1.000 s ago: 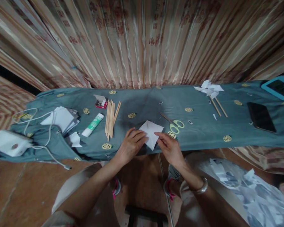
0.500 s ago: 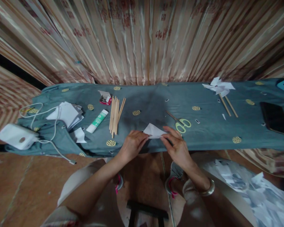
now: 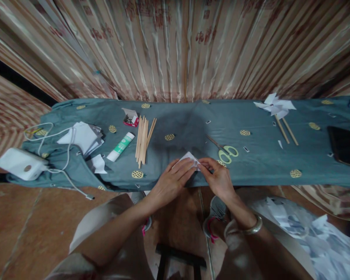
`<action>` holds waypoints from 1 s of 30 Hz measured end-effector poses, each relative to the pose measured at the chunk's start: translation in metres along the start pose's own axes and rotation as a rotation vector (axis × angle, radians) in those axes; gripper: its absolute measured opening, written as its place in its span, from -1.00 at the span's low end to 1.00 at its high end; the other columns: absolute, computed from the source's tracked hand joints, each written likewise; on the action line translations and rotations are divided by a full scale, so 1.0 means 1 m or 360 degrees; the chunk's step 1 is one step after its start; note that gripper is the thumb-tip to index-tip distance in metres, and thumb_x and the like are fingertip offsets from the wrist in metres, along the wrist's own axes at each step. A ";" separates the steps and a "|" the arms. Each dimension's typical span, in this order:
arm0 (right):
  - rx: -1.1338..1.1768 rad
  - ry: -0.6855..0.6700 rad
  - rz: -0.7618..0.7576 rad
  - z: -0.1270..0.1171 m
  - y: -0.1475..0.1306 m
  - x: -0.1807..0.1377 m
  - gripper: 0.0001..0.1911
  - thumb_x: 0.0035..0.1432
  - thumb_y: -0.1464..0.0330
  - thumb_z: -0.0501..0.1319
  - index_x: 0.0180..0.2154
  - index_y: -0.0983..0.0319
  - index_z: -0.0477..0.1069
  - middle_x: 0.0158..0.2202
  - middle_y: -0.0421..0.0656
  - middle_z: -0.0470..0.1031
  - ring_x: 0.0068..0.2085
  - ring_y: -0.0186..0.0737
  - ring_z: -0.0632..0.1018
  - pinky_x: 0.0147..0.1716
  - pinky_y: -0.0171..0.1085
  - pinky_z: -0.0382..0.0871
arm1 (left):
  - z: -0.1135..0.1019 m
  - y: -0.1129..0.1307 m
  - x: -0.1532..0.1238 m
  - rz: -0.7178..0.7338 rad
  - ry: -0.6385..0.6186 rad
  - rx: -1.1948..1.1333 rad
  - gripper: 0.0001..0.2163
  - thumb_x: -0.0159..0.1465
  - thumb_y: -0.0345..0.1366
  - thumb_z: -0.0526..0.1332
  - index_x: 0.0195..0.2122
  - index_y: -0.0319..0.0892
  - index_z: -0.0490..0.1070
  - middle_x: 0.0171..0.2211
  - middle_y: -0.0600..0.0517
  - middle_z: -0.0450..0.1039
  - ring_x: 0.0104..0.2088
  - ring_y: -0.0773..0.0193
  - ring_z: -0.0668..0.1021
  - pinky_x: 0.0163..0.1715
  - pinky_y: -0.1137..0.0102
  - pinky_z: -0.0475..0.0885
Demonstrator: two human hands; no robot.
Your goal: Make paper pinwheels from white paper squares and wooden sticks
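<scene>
A folded sheet of white paper (image 3: 189, 156) lies at the front edge of the cloth-covered table, partly hidden under my fingers. My left hand (image 3: 175, 177) lies flat across its left part with the fingers stretched out. The paper's right corner is pinched between the thumb and fingers of my right hand (image 3: 217, 175). Scissors (image 3: 224, 151) with pale green handles rest just beyond my right hand. A bundle of wooden sticks (image 3: 142, 140) lies to the left of the paper.
Leftward are a green-and-white glue tube (image 3: 120, 147), a red box of small metal pieces (image 3: 131, 118), stacked paper (image 3: 82, 137) and a white power bank (image 3: 21, 166) with cables. A paper pinwheel (image 3: 275, 105) and a phone (image 3: 344, 146) lie right. A bag of paper scraps (image 3: 317, 237) stands below.
My left hand has gone from pinching the paper's left corner to lying flat over it. My right hand stays at the right corner. The view has shifted slightly.
</scene>
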State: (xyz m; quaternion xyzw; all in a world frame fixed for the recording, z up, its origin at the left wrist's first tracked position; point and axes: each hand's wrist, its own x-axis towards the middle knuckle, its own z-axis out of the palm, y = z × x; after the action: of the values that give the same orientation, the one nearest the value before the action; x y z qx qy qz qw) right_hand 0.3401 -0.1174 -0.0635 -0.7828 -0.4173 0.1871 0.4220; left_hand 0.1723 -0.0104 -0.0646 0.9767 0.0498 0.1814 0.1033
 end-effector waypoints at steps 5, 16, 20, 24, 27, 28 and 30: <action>-0.0071 0.0036 0.0025 0.000 -0.003 0.002 -0.76 0.14 0.21 0.17 -0.24 0.20 0.50 -0.36 -0.13 0.59 -0.34 -0.17 0.58 -0.28 -0.19 0.45 | 0.005 0.014 -0.005 -0.0066 -0.0215 0.0068 -0.53 0.35 -0.35 0.07 0.27 -0.32 0.07 0.31 -0.21 0.12 0.35 0.07 0.11 0.30 0.05 0.08; -0.0024 0.0123 0.0096 0.001 -0.008 0.007 -0.70 0.10 0.16 0.19 -0.23 0.21 0.48 -0.41 -0.12 0.60 -0.40 -0.18 0.58 -0.31 -0.19 0.47 | 0.007 0.011 -0.004 -0.0136 -0.0297 0.0025 -0.41 0.32 -0.24 0.14 0.31 -0.32 -0.02 0.34 -0.23 0.03 0.38 0.04 -0.01 0.31 0.07 0.02; -0.0040 0.0118 0.0098 0.001 -0.008 0.007 -0.71 0.09 0.17 0.20 -0.23 0.22 0.47 -0.40 -0.12 0.61 -0.40 -0.17 0.58 -0.30 -0.18 0.47 | 0.007 0.011 -0.003 -0.0132 -0.0310 0.0035 -0.42 0.33 -0.22 0.12 0.30 -0.32 -0.01 0.34 -0.22 0.03 0.36 0.01 0.05 0.31 0.07 0.01; -0.0049 0.0120 0.0095 0.001 -0.008 0.007 -0.72 0.10 0.17 0.20 -0.22 0.21 0.47 -0.39 -0.12 0.61 -0.39 -0.17 0.58 -0.29 -0.17 0.47 | 0.008 0.010 -0.003 -0.0139 -0.0317 0.0024 -0.41 0.32 -0.21 0.13 0.31 -0.30 -0.03 0.34 -0.22 0.03 0.37 0.04 0.03 0.31 0.07 0.01; -0.0047 0.0118 0.0114 0.000 -0.008 0.007 -0.70 0.09 0.16 0.19 -0.23 0.22 0.47 -0.40 -0.12 0.61 -0.39 -0.17 0.58 -0.29 -0.17 0.47 | 0.008 0.010 -0.003 -0.0140 -0.0329 0.0027 -0.40 0.32 -0.21 0.14 0.31 -0.30 -0.02 0.35 -0.22 0.02 0.37 0.04 0.03 0.31 0.08 0.00; -0.0047 0.0118 0.0119 0.000 -0.008 0.007 -0.70 0.09 0.16 0.19 -0.22 0.22 0.47 -0.40 -0.12 0.61 -0.39 -0.17 0.58 -0.29 -0.17 0.47 | 0.008 0.010 -0.003 -0.0140 -0.0333 0.0029 -0.40 0.32 -0.21 0.15 0.31 -0.31 -0.02 0.35 -0.22 0.02 0.37 0.03 0.04 0.31 0.08 -0.01; -0.0050 0.0120 0.0121 0.000 -0.009 0.007 -0.69 0.09 0.16 0.19 -0.22 0.22 0.48 -0.40 -0.11 0.61 -0.39 -0.17 0.58 -0.29 -0.17 0.47 | 0.007 0.010 -0.002 -0.0141 -0.0344 0.0033 -0.40 0.32 -0.21 0.15 0.31 -0.31 -0.02 0.35 -0.22 0.02 0.36 0.02 0.05 0.31 0.08 -0.01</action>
State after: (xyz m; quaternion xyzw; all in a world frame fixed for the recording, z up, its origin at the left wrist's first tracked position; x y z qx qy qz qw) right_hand 0.3396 -0.1088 -0.0560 -0.8110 -0.3740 0.1669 0.4177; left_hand 0.1737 -0.0220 -0.0697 0.9884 0.0832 0.0697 0.1060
